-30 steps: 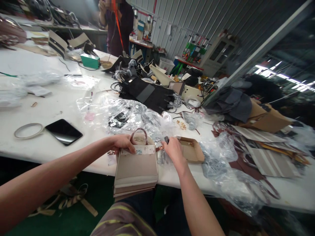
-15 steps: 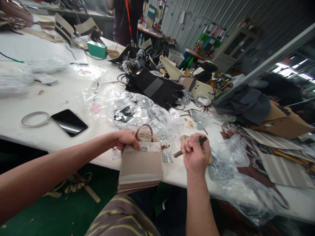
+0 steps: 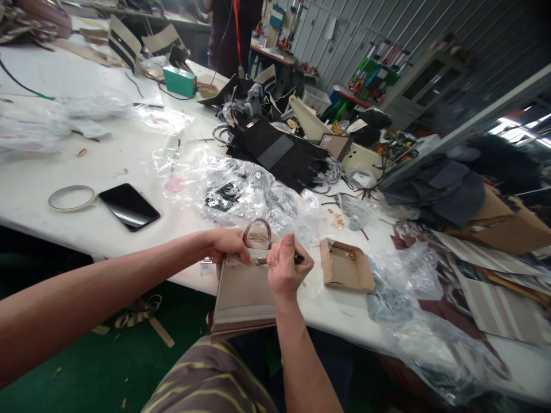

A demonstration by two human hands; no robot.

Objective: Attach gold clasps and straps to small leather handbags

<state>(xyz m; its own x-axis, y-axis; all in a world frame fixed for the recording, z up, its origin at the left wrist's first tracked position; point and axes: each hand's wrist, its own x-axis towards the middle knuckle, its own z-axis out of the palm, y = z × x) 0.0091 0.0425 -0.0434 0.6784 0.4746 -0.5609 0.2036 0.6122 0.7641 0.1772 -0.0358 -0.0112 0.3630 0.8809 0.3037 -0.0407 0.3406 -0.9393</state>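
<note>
A small beige handbag (image 3: 247,289) with a looped brown handle (image 3: 258,229) leans over the table's front edge, close to my body. My left hand (image 3: 232,245) grips its upper left edge, thumb near a small metal plate. Closed in a fist, my right hand (image 3: 287,267) holds a slim dark stick-like tool (image 3: 298,259). The tool's narrow end points left and meets the bag's upper band by the left thumb. That fist covers the bag's right side, and I cannot make out the tool's exact kind.
Right of the bag lies an open cardboard tray (image 3: 346,275) with small metal pieces. Plastic bags of metal parts (image 3: 232,192) spread behind. A phone (image 3: 129,206) and a tape roll (image 3: 71,198) lie left. Black bag pieces (image 3: 275,149) pile up at the back; a person (image 3: 224,40) stands beyond.
My right hand has moved left with the tool, from over the cardboard tray to the bag's upper band. The tray is now uncovered. My left hand keeps its hold.
</note>
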